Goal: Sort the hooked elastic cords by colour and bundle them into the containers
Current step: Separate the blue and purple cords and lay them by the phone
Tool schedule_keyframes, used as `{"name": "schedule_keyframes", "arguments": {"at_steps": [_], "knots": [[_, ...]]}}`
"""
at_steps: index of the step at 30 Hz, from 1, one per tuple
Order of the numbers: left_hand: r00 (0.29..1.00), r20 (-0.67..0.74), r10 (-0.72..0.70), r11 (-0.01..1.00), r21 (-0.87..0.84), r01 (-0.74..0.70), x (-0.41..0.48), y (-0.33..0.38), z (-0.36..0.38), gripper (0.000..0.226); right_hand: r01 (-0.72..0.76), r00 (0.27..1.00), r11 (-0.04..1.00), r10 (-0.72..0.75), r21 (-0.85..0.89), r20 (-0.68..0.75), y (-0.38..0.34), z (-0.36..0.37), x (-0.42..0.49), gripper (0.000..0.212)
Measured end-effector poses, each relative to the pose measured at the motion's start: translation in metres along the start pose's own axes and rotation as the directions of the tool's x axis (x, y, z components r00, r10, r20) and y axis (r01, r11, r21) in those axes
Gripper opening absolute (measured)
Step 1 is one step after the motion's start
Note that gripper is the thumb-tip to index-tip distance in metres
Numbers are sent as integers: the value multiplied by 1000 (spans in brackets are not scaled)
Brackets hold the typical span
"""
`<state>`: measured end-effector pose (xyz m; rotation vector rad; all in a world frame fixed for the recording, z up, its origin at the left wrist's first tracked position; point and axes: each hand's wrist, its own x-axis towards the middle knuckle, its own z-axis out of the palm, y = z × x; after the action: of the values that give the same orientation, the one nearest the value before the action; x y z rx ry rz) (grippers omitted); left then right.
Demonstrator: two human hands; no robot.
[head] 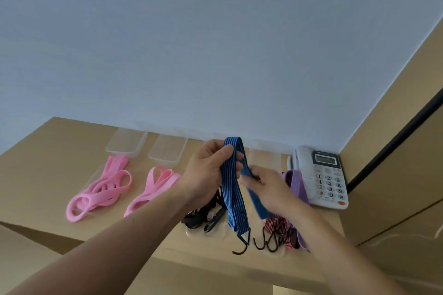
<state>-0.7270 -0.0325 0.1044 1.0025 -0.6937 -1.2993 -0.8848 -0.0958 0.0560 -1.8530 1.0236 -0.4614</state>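
A blue striped elastic cord (233, 195) is folded over in the air above the wooden table (48, 151). My left hand (206, 172) grips it near the fold, and its black hook hangs at the bottom. My right hand (268, 189) pinches the cord's other length just to the right. Under my hands lie a black cord (203, 217), a red striped cord (275, 224) with black hooks, and a purple striped cord (297, 182). Two bunches of pink cords (103, 189) (153, 187) lie to the left. Clear plastic containers (125, 142) (167, 148) stand at the back.
A white desk telephone (321, 175) sits in the back right corner against the pale wall. Clear lids lie flat under the black and red cords near the table's front edge. A wooden panel with a black strip rises on the right.
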Motion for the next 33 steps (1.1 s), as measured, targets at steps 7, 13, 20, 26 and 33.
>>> {"name": "schedule_keyframes", "arguments": {"at_steps": [7,13,20,26,33], "knots": [[975,-208,-84,982,-185,45,16,-1,-8,12,-8,998,871,-22,491,56,-8,44,-8,40],[985,-157,-76,991,96,91,23,-6,-33,19,-7,990,905,66,424,-124,-14,67,2,10],[916,39,-400,729,619,293,-2,-39,-96,32,-205,918,807,355,554,-177,-6,87,15,13],[884,54,-465,657,691,303,-3,-74,-121,25,-384,831,694,547,609,-98,3,107,27,20],[938,-31,-346,541,810,226,18,-99,-117,32,-548,765,741,632,388,-125,30,107,56,21]]}}
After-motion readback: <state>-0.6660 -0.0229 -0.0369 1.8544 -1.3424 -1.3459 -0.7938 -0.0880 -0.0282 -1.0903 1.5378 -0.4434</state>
